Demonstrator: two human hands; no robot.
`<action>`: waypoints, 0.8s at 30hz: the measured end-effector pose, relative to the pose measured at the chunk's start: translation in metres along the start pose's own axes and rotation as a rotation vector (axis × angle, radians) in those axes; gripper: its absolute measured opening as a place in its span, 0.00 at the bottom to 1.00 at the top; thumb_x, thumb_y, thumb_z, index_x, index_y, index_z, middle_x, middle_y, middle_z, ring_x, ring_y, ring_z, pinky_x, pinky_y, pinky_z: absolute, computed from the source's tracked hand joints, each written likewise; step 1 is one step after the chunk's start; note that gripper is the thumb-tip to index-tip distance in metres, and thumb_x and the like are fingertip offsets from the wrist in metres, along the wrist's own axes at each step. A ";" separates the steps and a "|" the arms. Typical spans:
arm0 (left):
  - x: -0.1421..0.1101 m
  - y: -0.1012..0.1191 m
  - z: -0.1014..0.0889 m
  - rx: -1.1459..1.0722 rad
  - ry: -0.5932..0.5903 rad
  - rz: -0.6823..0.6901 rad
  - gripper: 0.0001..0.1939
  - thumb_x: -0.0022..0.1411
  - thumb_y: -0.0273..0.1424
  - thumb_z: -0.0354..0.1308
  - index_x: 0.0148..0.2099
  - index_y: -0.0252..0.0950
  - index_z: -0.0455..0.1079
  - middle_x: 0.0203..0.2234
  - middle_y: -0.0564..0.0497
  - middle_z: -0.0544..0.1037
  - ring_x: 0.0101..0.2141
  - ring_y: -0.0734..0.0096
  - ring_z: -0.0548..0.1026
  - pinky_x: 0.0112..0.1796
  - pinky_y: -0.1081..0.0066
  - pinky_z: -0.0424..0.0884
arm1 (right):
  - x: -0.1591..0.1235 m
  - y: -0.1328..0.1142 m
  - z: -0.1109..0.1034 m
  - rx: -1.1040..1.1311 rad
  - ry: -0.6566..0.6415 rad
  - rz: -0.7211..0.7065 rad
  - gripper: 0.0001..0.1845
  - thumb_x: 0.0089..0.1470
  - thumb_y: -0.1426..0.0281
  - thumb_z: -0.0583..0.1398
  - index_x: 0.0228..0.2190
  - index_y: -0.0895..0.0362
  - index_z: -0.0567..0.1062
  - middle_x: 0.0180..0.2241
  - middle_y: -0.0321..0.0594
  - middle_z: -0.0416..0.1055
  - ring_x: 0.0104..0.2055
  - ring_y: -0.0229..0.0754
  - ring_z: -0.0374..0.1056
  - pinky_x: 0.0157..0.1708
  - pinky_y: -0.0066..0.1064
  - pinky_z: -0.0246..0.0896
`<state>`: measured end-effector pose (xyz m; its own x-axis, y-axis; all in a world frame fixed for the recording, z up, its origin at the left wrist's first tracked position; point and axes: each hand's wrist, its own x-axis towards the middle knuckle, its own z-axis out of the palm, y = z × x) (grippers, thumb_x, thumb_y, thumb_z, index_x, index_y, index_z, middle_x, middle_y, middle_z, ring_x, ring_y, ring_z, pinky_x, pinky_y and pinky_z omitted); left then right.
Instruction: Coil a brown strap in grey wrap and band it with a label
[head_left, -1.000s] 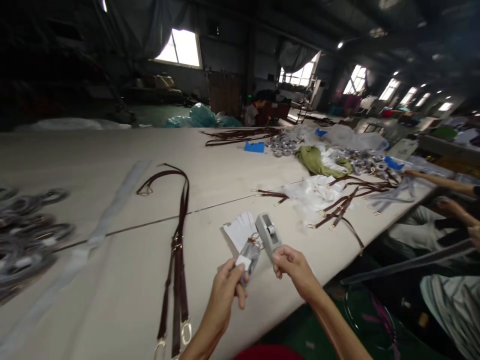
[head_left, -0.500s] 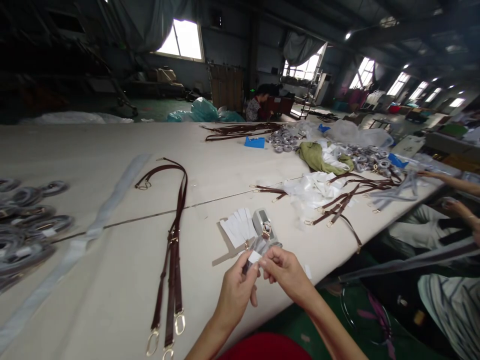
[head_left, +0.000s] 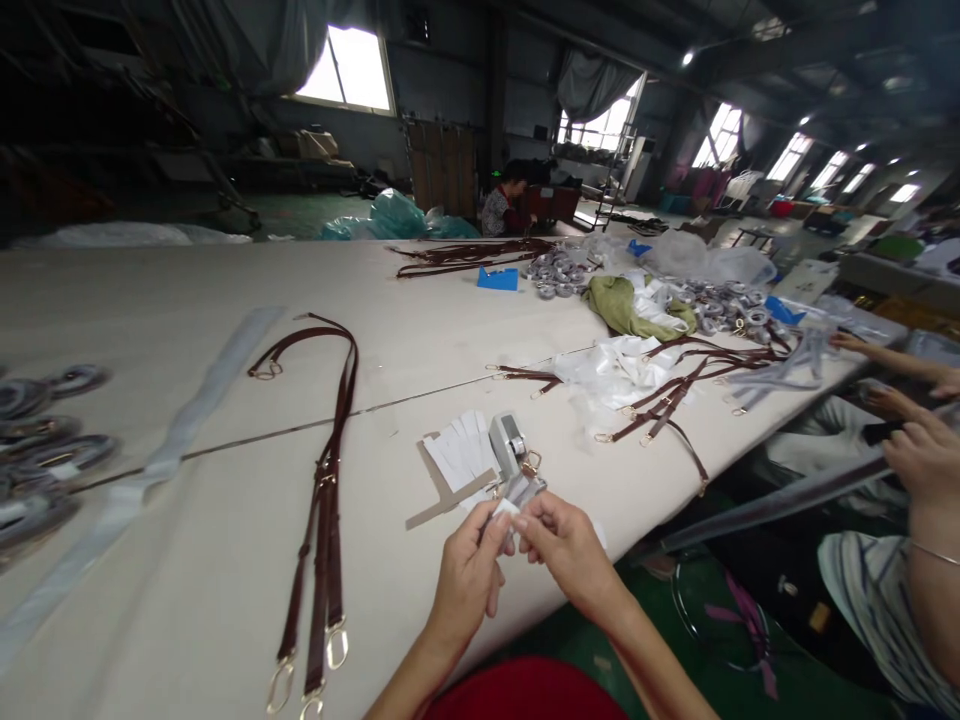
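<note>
Both hands now together at near table edge. Second ago right hand (head_left: 566,545) gripped grey tape dispenser (head_left: 507,443); dispenser now set on table (head_left: 450,330), just beyond hands, beside fanned white paper strips (head_left: 459,455). Left hand (head_left: 469,580) pinches small wrapped strap piece (head_left: 517,492) with white label; right fingertips closed on same piece. Judgement: taping stage over, label being pressed on.

Piece mostly hidden behind fingers, blurred; gold clip barely visible. Brown straps (head_left: 324,520) lie left, apart. Co-worker's hand (head_left: 926,455) far right, cut by frame.
</note>
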<state>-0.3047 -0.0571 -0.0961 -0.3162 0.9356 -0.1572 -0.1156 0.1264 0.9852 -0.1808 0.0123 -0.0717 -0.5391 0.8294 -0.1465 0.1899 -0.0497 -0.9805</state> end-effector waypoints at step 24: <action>-0.033 0.006 0.057 -0.328 -0.007 -0.102 0.18 0.63 0.44 0.54 0.33 0.34 0.67 0.17 0.59 0.70 0.07 0.89 0.55 0.12 0.83 0.57 | -0.051 0.014 -0.042 0.100 -0.014 -0.081 0.11 0.58 0.67 0.58 0.41 0.53 0.62 0.28 0.32 0.77 0.32 0.38 0.73 0.38 0.28 0.66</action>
<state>-0.2410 -0.0685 -0.0814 -0.2813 0.9259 -0.2522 -0.4434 0.1077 0.8898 -0.1162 -0.0070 -0.0723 -0.5612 0.8249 -0.0677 0.0630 -0.0390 -0.9973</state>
